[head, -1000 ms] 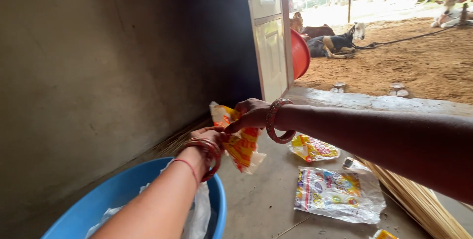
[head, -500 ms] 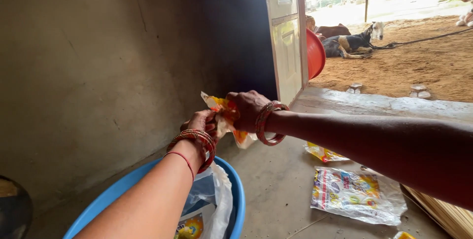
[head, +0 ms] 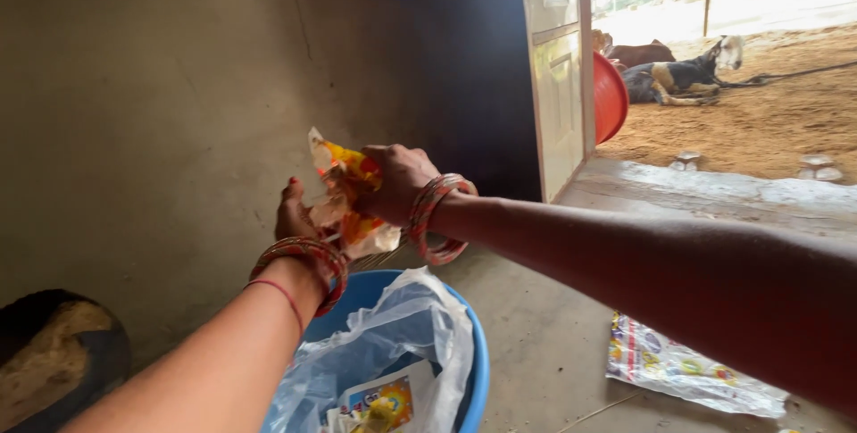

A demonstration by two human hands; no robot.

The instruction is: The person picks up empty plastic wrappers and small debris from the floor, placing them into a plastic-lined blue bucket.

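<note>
The right hand (head: 397,185) is closing over the upper part of a crumpled yellow-and-orange plastic wrapper (head: 350,201), fingers folded down across it, while the left hand (head: 297,214) is pinching the same wrapper from below and behind, its red-nailed thumb pointing upward. Both hands are clamped on the wrapper, so it is hanging in the air between them, above the far rim of a blue plastic basin (head: 473,353) and in front of the grey plaster wall (head: 161,112). The wrapper's long axis is running roughly upright, tilting a little toward the left at its torn white top corner; the right hand is sitting on the higher, nearer side and the left hand on the lower side, the two almost touching through the plastic. Stacks of red and gold bangles (head: 428,214) are circling both wrists, and a thin red thread is lying further up the left forearm.

Inside the basin a clear plastic bag (head: 393,344) is bunching up, with a small printed packet (head: 379,402) resting in it directly below the hands. Another flattened printed packet (head: 687,366) is lying on the concrete floor, well apart to the right. A dark round object is sitting at the lower left edge, too cut off to identify. Beyond the cream door (head: 558,67), a red tub (head: 610,94) is leaning at the threshold, and goats (head: 678,76) are lying on the sandy yard.
</note>
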